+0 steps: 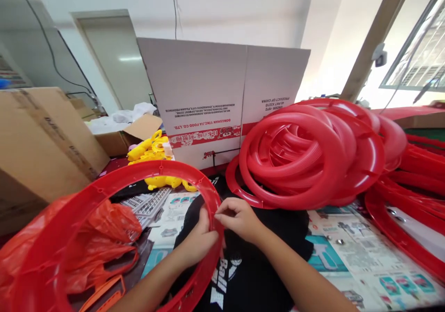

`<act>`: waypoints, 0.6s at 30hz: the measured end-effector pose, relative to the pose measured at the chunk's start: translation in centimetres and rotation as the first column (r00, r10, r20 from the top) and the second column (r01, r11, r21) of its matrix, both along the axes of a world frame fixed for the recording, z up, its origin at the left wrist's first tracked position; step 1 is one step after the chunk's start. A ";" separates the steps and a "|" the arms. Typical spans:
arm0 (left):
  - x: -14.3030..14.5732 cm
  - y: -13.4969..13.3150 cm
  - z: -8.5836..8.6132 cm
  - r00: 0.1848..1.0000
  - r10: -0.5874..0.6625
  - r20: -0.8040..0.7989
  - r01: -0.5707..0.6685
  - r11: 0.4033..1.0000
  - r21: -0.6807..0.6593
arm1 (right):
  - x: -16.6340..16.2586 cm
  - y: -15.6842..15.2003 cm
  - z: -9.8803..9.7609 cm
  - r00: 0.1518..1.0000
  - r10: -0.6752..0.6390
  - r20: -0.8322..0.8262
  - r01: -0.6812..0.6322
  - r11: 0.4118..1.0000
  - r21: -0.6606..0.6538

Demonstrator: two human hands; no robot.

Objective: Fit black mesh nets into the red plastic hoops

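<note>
Surface spread with printed sheets, cluttered | nearest: red ring tilted up, left hand and right hand both pinching its right rim | left of ring: red bag | behind ring: yellow parts, stacked red rings, white carton.

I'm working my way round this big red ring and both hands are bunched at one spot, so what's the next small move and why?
Probably slide both hands a little further along the red ring. The left hand grips the rim from inside and the right hand pinches it at the same point, while the rest of the rim, with its small tabs, is untouched. What the fingers are fitting is too small to tell.
</note>
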State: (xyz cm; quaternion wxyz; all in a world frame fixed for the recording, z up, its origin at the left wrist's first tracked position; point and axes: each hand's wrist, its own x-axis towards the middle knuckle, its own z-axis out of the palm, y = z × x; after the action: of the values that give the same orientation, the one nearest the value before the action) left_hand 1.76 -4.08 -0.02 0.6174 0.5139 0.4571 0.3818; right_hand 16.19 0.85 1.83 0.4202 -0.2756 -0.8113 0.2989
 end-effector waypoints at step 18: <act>-1.2 -1.5 0.9 0.973 -0.218 0.071 0.227 0.964 -0.138 | 0.2 -0.4 1.0 0.997 0.025 -0.067 -0.028 0.999 -0.039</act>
State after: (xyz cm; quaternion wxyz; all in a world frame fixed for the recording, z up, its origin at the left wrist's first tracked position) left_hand 0.53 -5.54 0.88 0.7047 0.5047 0.4058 0.2898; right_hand 16.42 0.47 2.85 0.4371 -0.2630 -0.7944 0.3296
